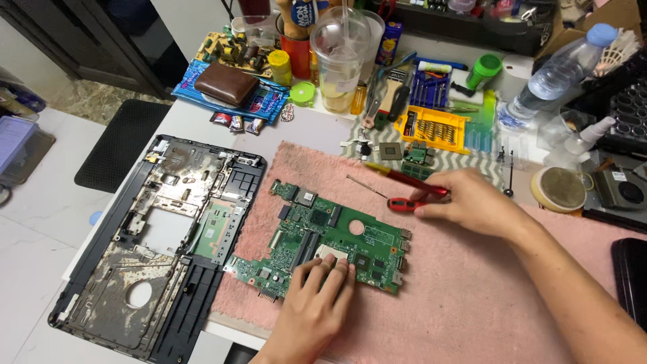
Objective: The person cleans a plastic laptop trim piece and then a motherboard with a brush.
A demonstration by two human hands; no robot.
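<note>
The left hand (pixel 317 303) presses on a green circuit board (pixel 337 239) while the right hand (pixel 468 202) touches two red screwdrivers (pixel 408 192).

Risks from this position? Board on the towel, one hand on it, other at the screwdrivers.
1. The left hand presses its fingers on the green circuit board, bare skin on components: static or flexing could harm it.
2. The right hand is at the red screwdrivers, whose tips point toward the board; a slip might scratch it.
3. A lidded plastic cup with liquid and a water bottle stand among the tools behind: a knock could spill toward the pink towel.
</note>
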